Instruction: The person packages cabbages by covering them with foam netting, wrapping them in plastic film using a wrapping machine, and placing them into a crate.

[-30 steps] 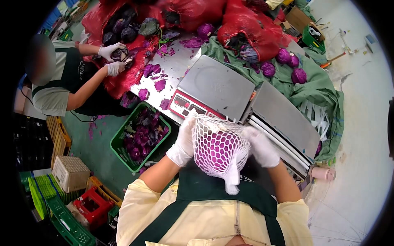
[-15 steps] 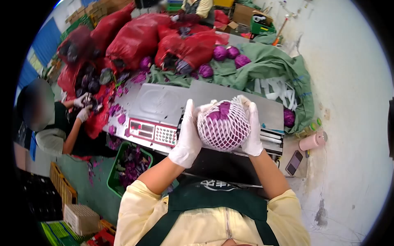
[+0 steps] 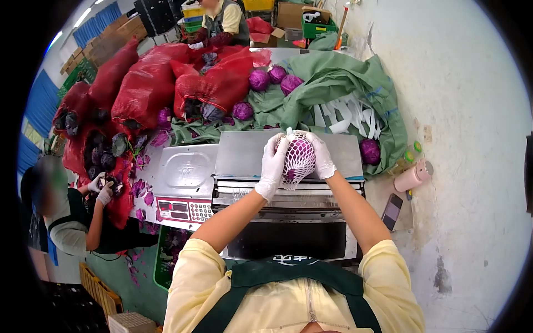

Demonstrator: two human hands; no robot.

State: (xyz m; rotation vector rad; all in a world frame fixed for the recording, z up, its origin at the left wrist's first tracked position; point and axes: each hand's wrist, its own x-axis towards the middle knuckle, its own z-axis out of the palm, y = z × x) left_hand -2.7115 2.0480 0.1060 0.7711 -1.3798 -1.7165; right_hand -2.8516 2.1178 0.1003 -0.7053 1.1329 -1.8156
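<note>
A purple cabbage (image 3: 300,159) in a white foam net sleeve is held between my two gloved hands, over the metal plate of the wrapping machine (image 3: 239,152). My left hand (image 3: 272,166) closes on its left side. On its right and upper side, my right hand (image 3: 320,157) wraps round it, with some fingertips hidden behind. The net's open edge hangs toward me, below the cabbage. Beyond the plate, a bundle of white foam nets (image 3: 347,115) lies on a green cloth (image 3: 327,77).
A scale (image 3: 186,169) stands left of the machine. Red mesh sacks (image 3: 147,83) and loose purple cabbages (image 3: 259,80) lie at the back. A pink bottle (image 3: 413,176) and a phone (image 3: 392,212) are at right. A co-worker (image 3: 72,216) handles a cabbage at left.
My hands have carried the netted cabbage away from me, over the metal plate, and turned it so the net's open edge faces down. My view has shifted too.
</note>
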